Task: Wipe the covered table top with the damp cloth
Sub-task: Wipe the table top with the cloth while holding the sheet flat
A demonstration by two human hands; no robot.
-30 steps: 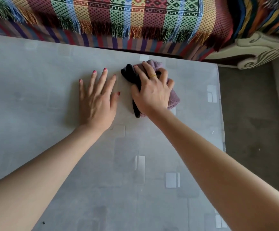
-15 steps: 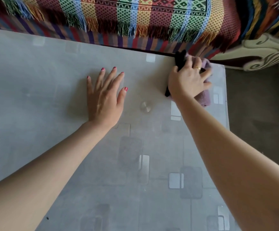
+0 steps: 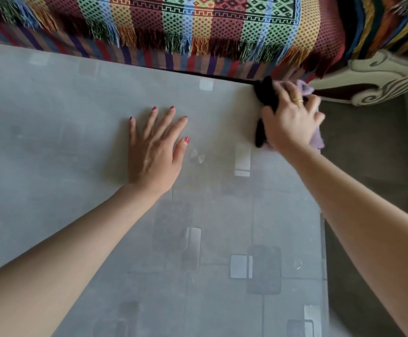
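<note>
A: Start near. What's closest?

B: Two bare forearms coming in from the near edge, over the table top (image 3: 52,154). It's flat, w/ a smooth grey cover, faintly glossy, printed w/ rounded squares and rectangles in darker grey and silver-white. Thin straight lines run btwn them.

A: Right edge of the table?

B: Straight, a clear plastic-looking overhang along it. Dull grey floor (image 3: 368,166) beyond, matte, carpet-like.

A: Left hand?

B: Left hand (image 3: 155,154) lies palm down, flat on the cover, mid-table. Fingers spread and relaxed, gripping nothing. Red-pink nail polish.

A: And the right?

B: Right hand (image 3: 293,120) is farther and to the right, at the far right corner. Fingers curled down over the cloth (image 3: 266,98), pressing it onto the cover. Gold band on one finger.

A: Cloth itself?

B: Soft, bunched, fuzzy. Two tones: black part sticks out left and far of the hand, lilac part shows at the right and far side, slightly blurred. It sits right at the corner, the lilac bit reaching the table's right edge.

A: Beyond the table?

B: A sofa (image 3: 380,76) w/ a carved cream scroll-shaped frame, draped in a woven blanket (image 3: 198,27): bright vertical stripes, diamond patterns, tasselled fringe hanging just past the far edge.
</note>
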